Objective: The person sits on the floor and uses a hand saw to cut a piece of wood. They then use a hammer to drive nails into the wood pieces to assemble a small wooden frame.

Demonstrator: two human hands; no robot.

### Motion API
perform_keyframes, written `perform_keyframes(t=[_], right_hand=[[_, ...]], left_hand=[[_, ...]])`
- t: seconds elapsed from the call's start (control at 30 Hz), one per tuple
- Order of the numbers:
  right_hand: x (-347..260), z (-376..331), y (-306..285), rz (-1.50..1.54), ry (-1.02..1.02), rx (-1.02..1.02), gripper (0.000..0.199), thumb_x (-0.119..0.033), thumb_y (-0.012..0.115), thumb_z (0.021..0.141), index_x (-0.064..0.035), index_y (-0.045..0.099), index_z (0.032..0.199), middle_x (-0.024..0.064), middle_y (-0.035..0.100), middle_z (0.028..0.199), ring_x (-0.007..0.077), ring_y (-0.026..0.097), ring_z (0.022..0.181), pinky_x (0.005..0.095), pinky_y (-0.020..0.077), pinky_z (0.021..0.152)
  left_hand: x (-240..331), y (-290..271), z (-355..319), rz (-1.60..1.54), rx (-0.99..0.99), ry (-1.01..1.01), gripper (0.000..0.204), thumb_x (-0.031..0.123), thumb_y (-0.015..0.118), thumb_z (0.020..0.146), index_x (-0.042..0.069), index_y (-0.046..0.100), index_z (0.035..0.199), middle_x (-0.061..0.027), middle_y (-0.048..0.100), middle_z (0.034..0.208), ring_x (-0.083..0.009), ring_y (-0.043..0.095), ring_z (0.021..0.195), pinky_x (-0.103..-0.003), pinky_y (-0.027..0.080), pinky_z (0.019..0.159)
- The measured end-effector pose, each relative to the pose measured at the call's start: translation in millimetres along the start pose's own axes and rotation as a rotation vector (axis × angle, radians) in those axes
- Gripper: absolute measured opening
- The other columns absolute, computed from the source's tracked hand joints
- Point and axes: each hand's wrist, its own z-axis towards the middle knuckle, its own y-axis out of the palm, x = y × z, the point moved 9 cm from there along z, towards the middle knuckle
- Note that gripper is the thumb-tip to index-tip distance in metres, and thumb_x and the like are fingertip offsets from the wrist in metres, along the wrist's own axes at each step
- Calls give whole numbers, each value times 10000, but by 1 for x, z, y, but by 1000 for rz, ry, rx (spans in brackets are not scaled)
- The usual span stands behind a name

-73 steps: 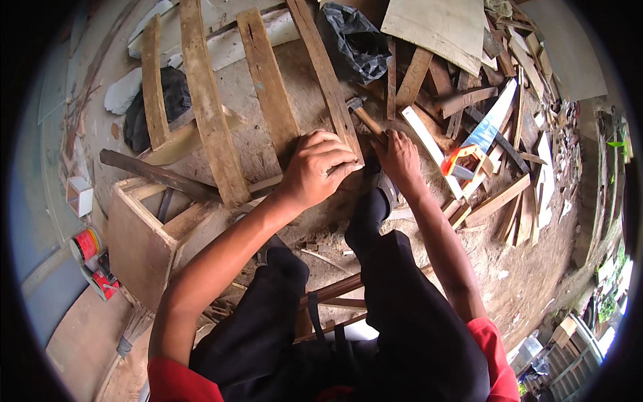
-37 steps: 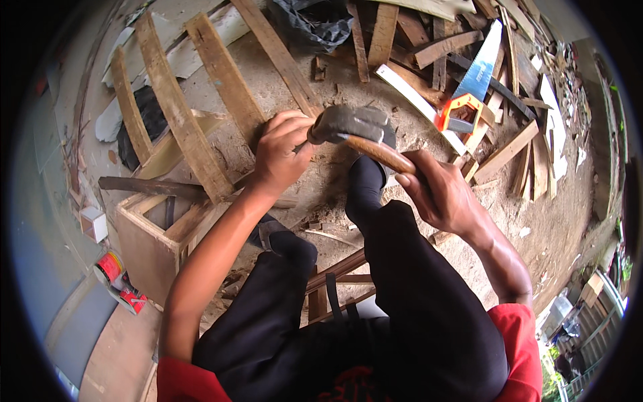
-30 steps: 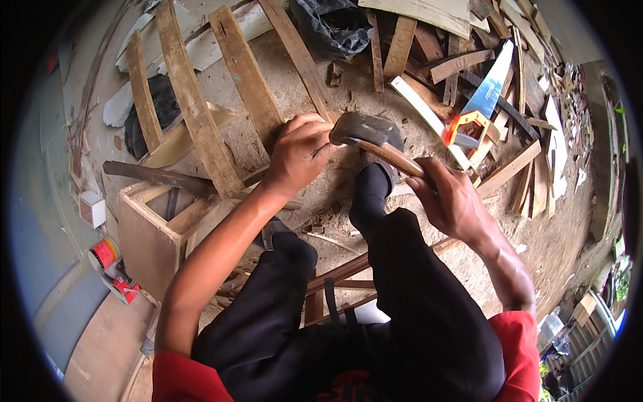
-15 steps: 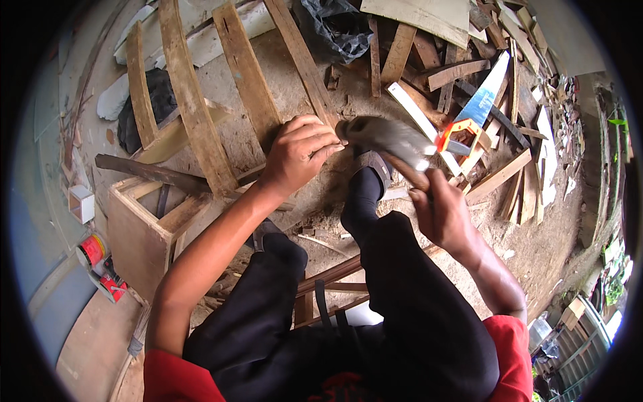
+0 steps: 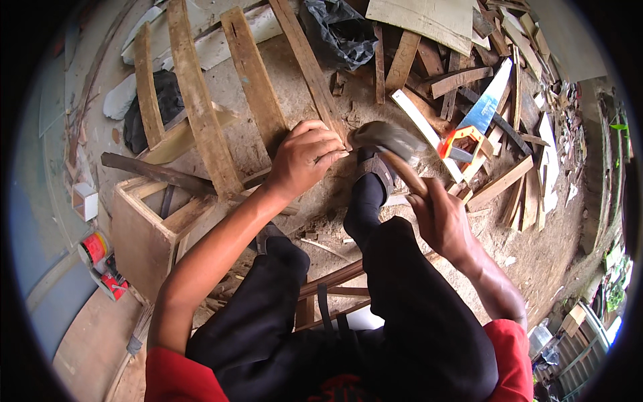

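Beside the wooden slat point(image 5: 315, 74), the left hand point(image 5: 303, 155) pinched its fingertips at the plank's edge, perhaps steadying a nail too small to see. The right hand point(image 5: 443, 221) gripped the hammer point(image 5: 390, 144), its blurred head just beside that slat.

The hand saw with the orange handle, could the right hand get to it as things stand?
Probably not at once: the right hand is closed around the hammer. The hand saw lies uncovered on the scrap wood just beyond it, with nothing between.
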Motion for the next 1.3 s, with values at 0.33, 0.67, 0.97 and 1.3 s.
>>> perform_keyframes(t=[0.33, 0.67, 0.97, 1.3], right_hand=[[33, -16, 32, 82, 146, -95, 296, -193, 609, 963, -15, 486, 1165, 259, 615, 700, 487, 633, 667, 521, 485, 538], [21, -4, 24, 73, 161, -36, 234, -197, 589, 978, -7, 480, 1061, 239, 591, 641, 474, 629, 647, 505, 460, 533], [20, -1, 24, 94, 167, -19, 249, -210, 578, 992, 8, 474, 1054, 225, 589, 642, 461, 627, 634, 491, 453, 539], [25, 0, 31, 217, 279, -15, 292, -287, 551, 1011, 1, 505, 999, 209, 586, 646, 418, 620, 607, 465, 458, 558]], left_hand=[[6, 9, 2, 6, -139, -8, 258, 45, 749, 758, 85, 661, 997, -42, 659, 1098, -281, 557, 1112, -396, 446, 968], [-2, 13, -1, -41, -171, -2, 240, 19, 713, 771, 102, 626, 979, -22, 647, 1075, -279, 570, 1075, -396, 450, 962], [-5, 10, 0, -59, -239, 69, 290, -8, 705, 779, 94, 659, 1047, -28, 671, 1068, -272, 592, 1058, -385, 490, 940], [4, 11, 3, -29, -231, 124, 290, -43, 688, 772, 51, 671, 1045, -48, 685, 1061, -287, 604, 1034, -390, 500, 909]])
